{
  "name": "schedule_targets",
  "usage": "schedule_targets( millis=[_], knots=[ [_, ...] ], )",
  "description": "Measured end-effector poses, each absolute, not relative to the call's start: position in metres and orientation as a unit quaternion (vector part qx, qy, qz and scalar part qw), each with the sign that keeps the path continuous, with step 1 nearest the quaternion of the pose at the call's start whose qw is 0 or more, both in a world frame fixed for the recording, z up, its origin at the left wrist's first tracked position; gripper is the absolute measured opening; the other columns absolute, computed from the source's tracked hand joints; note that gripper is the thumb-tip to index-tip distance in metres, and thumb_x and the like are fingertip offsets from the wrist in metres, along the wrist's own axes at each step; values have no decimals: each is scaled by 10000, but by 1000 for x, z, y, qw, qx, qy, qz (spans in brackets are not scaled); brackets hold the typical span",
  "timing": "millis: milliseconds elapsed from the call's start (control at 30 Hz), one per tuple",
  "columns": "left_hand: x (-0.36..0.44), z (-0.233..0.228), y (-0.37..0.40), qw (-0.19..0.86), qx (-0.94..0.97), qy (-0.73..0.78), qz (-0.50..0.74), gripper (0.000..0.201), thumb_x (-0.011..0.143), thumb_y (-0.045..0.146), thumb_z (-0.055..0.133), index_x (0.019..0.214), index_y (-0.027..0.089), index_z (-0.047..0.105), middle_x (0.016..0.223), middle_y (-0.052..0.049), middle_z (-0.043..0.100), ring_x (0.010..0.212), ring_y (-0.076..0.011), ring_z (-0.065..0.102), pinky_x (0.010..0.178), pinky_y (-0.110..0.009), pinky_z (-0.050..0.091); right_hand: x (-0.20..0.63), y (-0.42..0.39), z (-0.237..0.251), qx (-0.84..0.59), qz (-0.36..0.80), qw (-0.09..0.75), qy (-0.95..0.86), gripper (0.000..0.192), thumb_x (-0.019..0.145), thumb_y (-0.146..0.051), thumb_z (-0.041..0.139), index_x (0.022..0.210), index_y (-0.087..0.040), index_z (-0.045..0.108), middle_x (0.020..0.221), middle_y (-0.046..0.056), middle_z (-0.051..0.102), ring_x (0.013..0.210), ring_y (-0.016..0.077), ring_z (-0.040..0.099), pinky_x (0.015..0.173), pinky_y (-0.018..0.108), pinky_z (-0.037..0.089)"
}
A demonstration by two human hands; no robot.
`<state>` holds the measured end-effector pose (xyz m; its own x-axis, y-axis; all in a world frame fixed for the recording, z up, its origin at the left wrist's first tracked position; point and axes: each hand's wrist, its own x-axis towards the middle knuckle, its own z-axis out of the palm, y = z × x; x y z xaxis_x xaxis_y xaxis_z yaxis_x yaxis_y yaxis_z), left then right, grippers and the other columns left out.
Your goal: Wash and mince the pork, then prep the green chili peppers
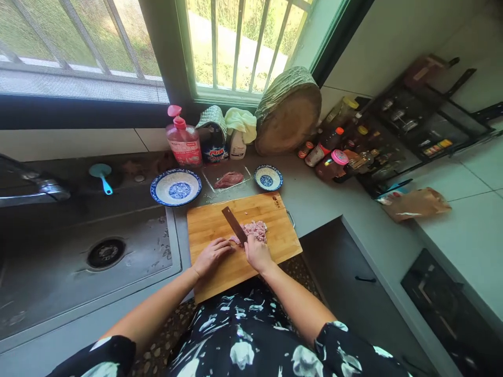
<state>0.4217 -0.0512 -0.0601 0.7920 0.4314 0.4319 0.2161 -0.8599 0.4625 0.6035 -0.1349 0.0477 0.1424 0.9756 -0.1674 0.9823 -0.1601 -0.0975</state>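
Note:
My right hand (pixel 258 253) is closed round the handle of a cleaver (pixel 234 225), its dark blade slanting up and left over the wooden cutting board (pixel 208 222). Just right of the blade lies a heap of chopped pink meat (pixel 257 229). On the blade's left side, my left hand (pixel 214 255) rests low on the board, fingers together and bent, with the fingertips on a small strip of meat (pixel 234 239). Part of that strip is hidden under the fingers. Behind the board, a larger piece of raw meat (pixel 229 179) lies on a clear sheet.
Blue-and-white plates, one large (pixel 176 188) and one small (pixel 268 178), stand behind the board. A sink (pixel 137 251) is at the left. Along the window are a pink soap bottle (pixel 184 144) and a round wooden block (pixel 288 120). Several sauce bottles (pixel 326 149) crowd the right corner.

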Motion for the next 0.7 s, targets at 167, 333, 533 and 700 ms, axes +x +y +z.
schedule_targets(
  millis=[167,333,533,700],
  knots=[
    [421,-55,-50,196,933,159,257,341,927,212,305,1102,212,598,1126,-54,591,1095,-186,463,940,-378,435,596,-135,37,725,-90,47,681,269,887,-249,373,1111,-115,434,793,132,663,736,260,661,641,347,508],
    [423,-58,-54,195,929,169,265,351,920,201,299,1080,195,611,1119,-55,593,1146,-196,451,967,-372,423,580,-121,25,710,-105,75,692,223,866,-145,354,1068,-114,442,805,147,664,736,242,668,631,333,507],
    [422,-68,-51,183,929,159,279,351,925,208,295,1159,209,556,1150,-56,581,1107,-174,469,950,-364,431,597,-111,28,753,-120,47,645,247,884,-288,400,1051,-116,457,874,156,659,812,246,653,679,332,496],
    [421,-63,-49,169,920,195,296,288,920,244,353,1121,226,560,1134,-64,558,1075,-180,467,917,-371,441,610,-120,28,781,-111,27,614,289,890,-299,390,1091,-102,450,855,154,657,789,253,652,666,330,492]
  ],
)
